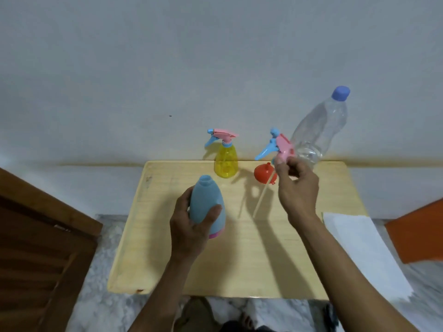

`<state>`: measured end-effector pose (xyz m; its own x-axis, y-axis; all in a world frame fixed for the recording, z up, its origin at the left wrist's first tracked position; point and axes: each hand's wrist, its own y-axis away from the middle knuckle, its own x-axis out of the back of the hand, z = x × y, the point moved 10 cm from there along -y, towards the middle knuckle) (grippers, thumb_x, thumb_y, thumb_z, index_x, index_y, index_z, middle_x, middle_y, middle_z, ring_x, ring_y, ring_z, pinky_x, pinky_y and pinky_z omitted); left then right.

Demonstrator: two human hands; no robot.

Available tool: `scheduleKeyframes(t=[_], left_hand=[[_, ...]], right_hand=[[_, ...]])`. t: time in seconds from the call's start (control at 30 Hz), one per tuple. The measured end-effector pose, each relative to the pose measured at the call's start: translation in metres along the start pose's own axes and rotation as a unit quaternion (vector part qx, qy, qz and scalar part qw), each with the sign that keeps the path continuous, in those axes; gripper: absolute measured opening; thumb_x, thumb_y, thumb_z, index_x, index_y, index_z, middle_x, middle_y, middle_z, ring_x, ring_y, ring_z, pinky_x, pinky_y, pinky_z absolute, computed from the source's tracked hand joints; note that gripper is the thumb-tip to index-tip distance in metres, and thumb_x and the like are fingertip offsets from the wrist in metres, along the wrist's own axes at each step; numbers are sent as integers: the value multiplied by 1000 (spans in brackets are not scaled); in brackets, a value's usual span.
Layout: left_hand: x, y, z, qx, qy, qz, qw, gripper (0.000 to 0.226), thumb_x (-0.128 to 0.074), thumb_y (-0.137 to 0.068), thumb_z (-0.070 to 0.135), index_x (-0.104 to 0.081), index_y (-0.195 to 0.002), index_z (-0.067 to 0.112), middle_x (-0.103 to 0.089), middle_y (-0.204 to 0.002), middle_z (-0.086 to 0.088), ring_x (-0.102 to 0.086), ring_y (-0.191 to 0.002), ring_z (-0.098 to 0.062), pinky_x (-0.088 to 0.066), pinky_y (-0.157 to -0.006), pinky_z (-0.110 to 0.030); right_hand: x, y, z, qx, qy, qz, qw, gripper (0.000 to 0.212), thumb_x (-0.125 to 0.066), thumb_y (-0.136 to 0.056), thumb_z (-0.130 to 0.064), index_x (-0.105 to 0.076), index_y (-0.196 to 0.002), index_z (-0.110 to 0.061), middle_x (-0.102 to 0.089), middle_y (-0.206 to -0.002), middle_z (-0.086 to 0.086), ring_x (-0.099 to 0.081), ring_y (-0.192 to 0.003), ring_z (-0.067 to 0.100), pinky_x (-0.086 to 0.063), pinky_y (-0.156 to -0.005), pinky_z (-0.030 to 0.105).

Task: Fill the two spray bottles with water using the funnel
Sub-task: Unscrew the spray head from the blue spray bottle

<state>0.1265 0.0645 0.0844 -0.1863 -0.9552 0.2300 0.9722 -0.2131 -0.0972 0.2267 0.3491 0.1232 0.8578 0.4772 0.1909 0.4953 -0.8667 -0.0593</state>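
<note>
My left hand (pixel 189 226) grips a blue spray bottle (pixel 207 202) with a pink base, tilted above the small wooden table (pixel 239 259); its neck is open with no top on it. My right hand (pixel 296 185) holds the pink and blue spray head (pixel 278 144) up in the air, and its thin dip tube (pixel 261 200) hangs down to the left. A yellow spray bottle (pixel 226 164) with its head screwed on stands at the table's far edge. The orange funnel (pixel 265 174) lies beside it. A clear water bottle (pixel 316 130) with a blue cap stands at the far right.
A white paper sheet (pixel 359 245) lies off the table's right side. An orange object (pixel 419 231) sits further right, and a dark wooden panel (pixel 38 236) is at the left. The table stands on a marble floor against a pale wall.
</note>
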Motion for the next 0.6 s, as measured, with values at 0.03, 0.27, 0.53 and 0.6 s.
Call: scheduleKeyframes(t=[0.03, 0.27, 0.53, 0.6], left_hand=[[1, -1, -8, 8, -13, 4, 1000, 69, -75, -62, 61, -55, -124, 38, -64, -114, 18, -64, -97, 2, -60, -72, -28], [-4, 1, -58, 40, -86, -15, 995, 73, -75, -60, 61, -57, -123, 29, -65, -114, 10, -56, -95, 12, -44, -75, -3], [-17, 13, -85, 47, -87, -43, 994, 66, -79, -59, 57, -54, -117, 39, -60, -116, 28, -64, -104, -12, -58, -79, -32], [-19, 14, -88, 48, -89, -47, 994, 66, -80, -60, 57, -54, -117, 39, -61, -116, 26, -64, -105, -11, -58, -82, -33]], right_hand=[[-7, 6, 26, -20, 40, -19, 999, 25, -71, -92, -38, -73, -100, -14, -66, -81, -8, -57, -70, 5, -43, -68, 16], [-49, 47, 160, -133, 263, -133, 946, 45, -54, -83, -64, -72, -92, -24, -66, -82, -6, -61, -97, 31, -52, -81, 42], [-65, 50, 172, -96, 431, -173, 880, 40, -52, -97, -55, -71, -107, -21, -70, -103, 3, -51, -115, 29, -39, -88, 41], [-66, 50, 174, -93, 441, -175, 876, 39, -51, -98, -53, -71, -106, -20, -70, -103, 3, -50, -115, 29, -38, -90, 41]])
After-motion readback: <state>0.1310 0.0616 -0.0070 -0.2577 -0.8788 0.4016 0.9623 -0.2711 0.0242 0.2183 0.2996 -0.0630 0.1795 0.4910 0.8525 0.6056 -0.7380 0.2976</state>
